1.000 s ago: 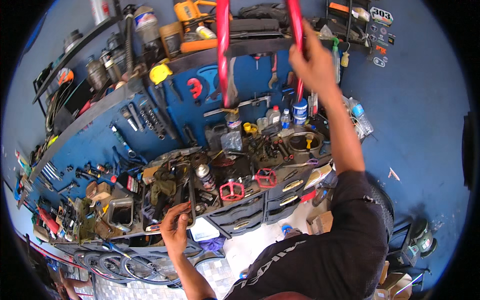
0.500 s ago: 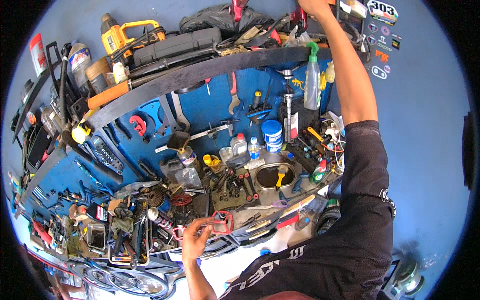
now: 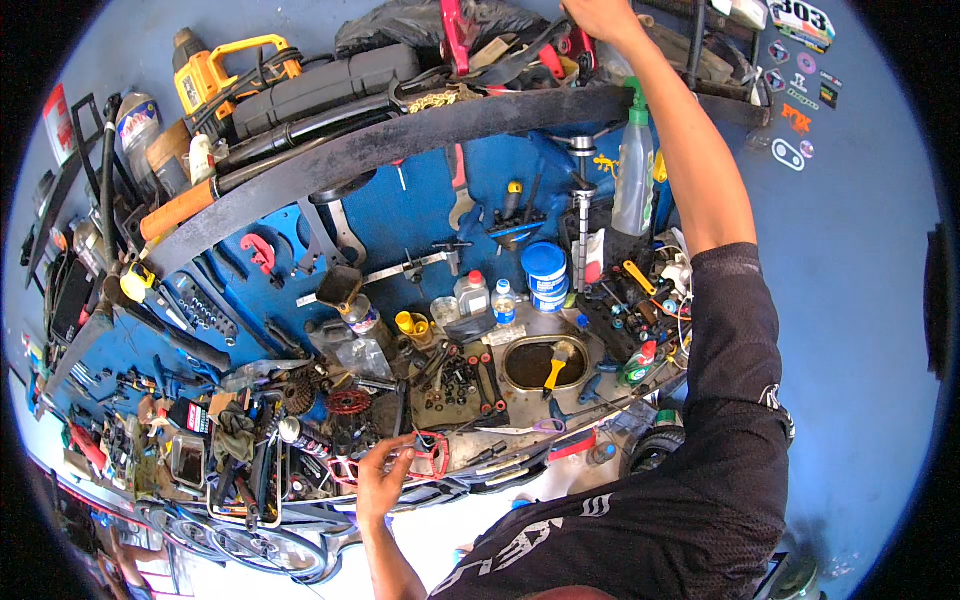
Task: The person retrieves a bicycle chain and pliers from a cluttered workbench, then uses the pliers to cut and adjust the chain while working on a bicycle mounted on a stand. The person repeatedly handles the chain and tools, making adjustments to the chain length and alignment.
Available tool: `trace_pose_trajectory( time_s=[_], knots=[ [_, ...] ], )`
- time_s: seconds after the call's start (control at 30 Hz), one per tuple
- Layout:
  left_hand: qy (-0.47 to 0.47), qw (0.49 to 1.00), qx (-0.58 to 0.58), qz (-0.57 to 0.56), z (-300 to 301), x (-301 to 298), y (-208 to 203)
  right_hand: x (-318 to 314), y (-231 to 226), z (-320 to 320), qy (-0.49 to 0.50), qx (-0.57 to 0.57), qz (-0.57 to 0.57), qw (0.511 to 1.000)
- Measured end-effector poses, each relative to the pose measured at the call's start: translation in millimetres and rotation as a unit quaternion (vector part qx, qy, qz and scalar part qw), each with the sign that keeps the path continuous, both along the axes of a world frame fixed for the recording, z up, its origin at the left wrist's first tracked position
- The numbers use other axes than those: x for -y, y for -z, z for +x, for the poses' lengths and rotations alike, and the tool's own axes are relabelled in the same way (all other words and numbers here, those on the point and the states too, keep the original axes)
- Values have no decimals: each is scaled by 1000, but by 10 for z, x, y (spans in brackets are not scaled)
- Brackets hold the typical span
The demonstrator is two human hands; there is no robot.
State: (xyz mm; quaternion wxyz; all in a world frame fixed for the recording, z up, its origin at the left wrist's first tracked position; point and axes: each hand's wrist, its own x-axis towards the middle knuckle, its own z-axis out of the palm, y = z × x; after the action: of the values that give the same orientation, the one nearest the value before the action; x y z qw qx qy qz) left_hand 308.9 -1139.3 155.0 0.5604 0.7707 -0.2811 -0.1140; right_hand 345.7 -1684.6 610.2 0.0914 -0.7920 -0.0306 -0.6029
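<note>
On the cluttered bench, tray (image 3: 543,362) holding dark liquid, yellow brush (image 3: 556,366)

Left hand (image 3: 383,478) grips red pedal (image 3: 432,452) on cluttered bench (image 3: 520,470); right hand (image 3: 600,17) up at shelf (image 3: 400,135).

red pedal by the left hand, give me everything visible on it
The red pedal is a flat, open cage-style platform that looks like painted or anodised metal, with dark gaps through the frame. It lies roughly flat at the front edge of the cluttered workbench, among dark metal parts. The left hand has its fingertips on the pedal's left side; whether it is gripped or only touched cannot be told. Its axle is not clearly visible.
</note>
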Motion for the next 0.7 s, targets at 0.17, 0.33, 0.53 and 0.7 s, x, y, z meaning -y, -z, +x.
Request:
trace_pose_trajectory(
  time_s=[0.17, 0.33, 0.53, 0.7],
  knots=[
    [2, 999, 15, 39, 16, 30, -2, -11, 217, 208, 20, -18, -12, 1000],
    [-10, 1000, 3, 29, -3, -5, -22, -76, 283, 206, 18, -38, -25, 999],
    [-7, 1000, -14, 15, 13, -2, 96, -155, 229, 41, 102, -82, -7, 991],
    [-6, 999, -29, 32, -50, -19, -1, -316, 271, -122, 158, -121, 1, 980]
  ],
)
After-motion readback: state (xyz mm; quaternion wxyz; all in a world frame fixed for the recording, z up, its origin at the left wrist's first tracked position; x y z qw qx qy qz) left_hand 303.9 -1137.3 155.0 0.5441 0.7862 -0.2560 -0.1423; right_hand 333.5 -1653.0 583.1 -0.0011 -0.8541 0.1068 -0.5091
